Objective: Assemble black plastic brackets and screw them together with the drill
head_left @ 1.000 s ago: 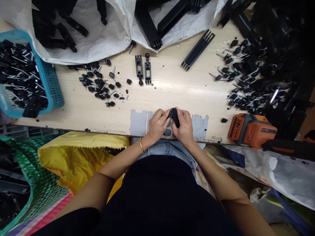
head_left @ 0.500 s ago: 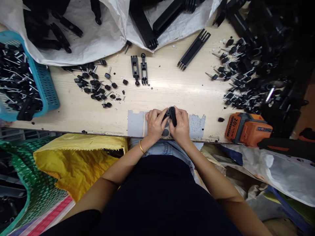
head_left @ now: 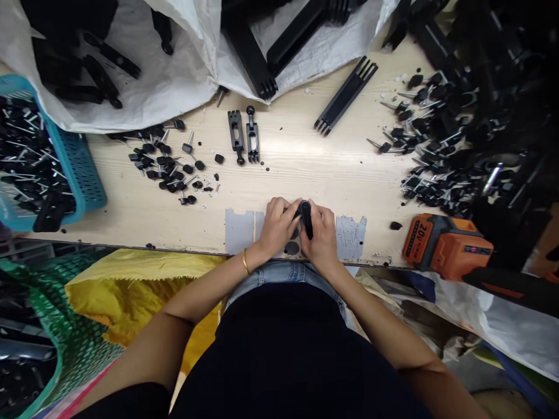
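Observation:
At the table's near edge, my right hand [head_left: 322, 235] is wrapped round an elongated black plastic part [head_left: 307, 219] with a rounded upper end. My left hand [head_left: 278, 226] is closed beside it, thumb and fingertips pinched at the part's left side; a dark piece there is mostly hidden by the fingers. Grey tape patches [head_left: 239, 231] and dark round spots [head_left: 292, 248] lie on the table under and around the hands. Two slotted black ball-end arms [head_left: 236, 135] rest farther back, left of the middle.
Black-headed screws lie in a left pile [head_left: 170, 174] and a larger right heap [head_left: 437, 180]. A blue basket [head_left: 82, 169] of screws stands far left. An orange battery tool [head_left: 454, 247] sits at right. White sacks [head_left: 174, 87] and a black ribbed bar [head_left: 345, 96] are behind.
The head view has shifted, so the table appears lower. My left fingers have closed in against the black part, covering more of the dark piece at its left. My right hand keeps its hold.

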